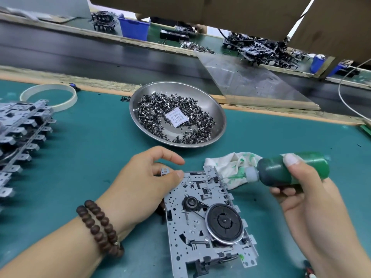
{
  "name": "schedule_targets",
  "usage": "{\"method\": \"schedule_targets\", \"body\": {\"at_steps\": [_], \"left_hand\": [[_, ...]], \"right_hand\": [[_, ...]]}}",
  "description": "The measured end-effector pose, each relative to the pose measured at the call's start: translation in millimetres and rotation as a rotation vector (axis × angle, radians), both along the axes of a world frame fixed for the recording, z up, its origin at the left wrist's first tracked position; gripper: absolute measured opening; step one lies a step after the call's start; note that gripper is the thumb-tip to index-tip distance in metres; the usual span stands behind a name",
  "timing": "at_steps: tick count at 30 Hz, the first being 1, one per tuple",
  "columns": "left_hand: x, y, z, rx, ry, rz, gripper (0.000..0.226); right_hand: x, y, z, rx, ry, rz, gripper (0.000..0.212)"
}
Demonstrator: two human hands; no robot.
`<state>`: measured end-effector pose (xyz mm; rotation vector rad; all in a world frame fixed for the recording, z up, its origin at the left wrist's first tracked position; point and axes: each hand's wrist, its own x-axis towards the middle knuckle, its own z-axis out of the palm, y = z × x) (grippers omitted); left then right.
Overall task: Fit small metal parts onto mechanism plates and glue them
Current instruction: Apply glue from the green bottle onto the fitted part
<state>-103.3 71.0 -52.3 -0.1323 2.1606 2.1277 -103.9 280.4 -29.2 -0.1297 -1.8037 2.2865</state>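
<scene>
A grey metal mechanism plate [202, 221] with a black flywheel lies on the green mat in front of me. My left hand [140, 187] grips the plate's upper left corner, thumb on top near a small metal tab. My right hand [313, 201] holds a green glue bottle [289, 170] on its side, its white nozzle pointing left at the plate's top edge. A steel dish [218, 117] holding several small dark metal parts and a white paper sachet stands behind the plate.
A glue-stained white rag [226, 167] lies under the bottle's nozzle. Stacked mechanism plates [20, 141] fill the left side, with a white ring [68, 97] behind them. A dark conveyor belt [100, 57] runs across the back, with a clear plastic sheet [251, 81] at right.
</scene>
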Motion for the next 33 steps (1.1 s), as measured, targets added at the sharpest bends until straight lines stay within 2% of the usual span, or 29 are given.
{"method": "schedule_targets", "body": {"at_steps": [8,11,13,20,23,26,30,33], "left_hand": [[-0.1,-0.3,1.7,0.006,-0.027,0.005,0.011],[-0.4,-0.1,2.0,0.008,-0.037,0.010,0.011],[-0.4,0.1,2.2,0.010,-0.046,0.010,0.010],[-0.5,0.6,2.8,0.010,-0.060,0.007,0.011],[-0.5,0.5,2.9,0.012,-0.063,0.006,0.011],[-0.6,0.2,2.7,0.007,-0.060,0.007,0.012],[-0.8,0.5,2.8,0.008,-0.064,0.008,0.012],[-1.0,0.9,2.9,0.004,-0.063,0.007,0.011]], "right_hand": [[0.2,1.0,-4.3,0.123,0.084,-0.020,0.021],[0.4,4.3,-7.6,0.147,0.117,-0.020,0.006],[0.5,4.8,-8.0,0.157,0.133,-0.019,0.005],[1.2,4.9,-8.3,0.185,0.143,-0.023,0.011],[1.6,3.4,-7.0,0.213,0.144,-0.027,0.024],[1.8,3.4,-6.8,0.224,0.138,-0.026,0.020],[3.1,0.4,-5.3,0.251,0.140,-0.026,0.029],[3.4,0.1,-5.2,0.259,0.151,-0.022,0.028]]}}
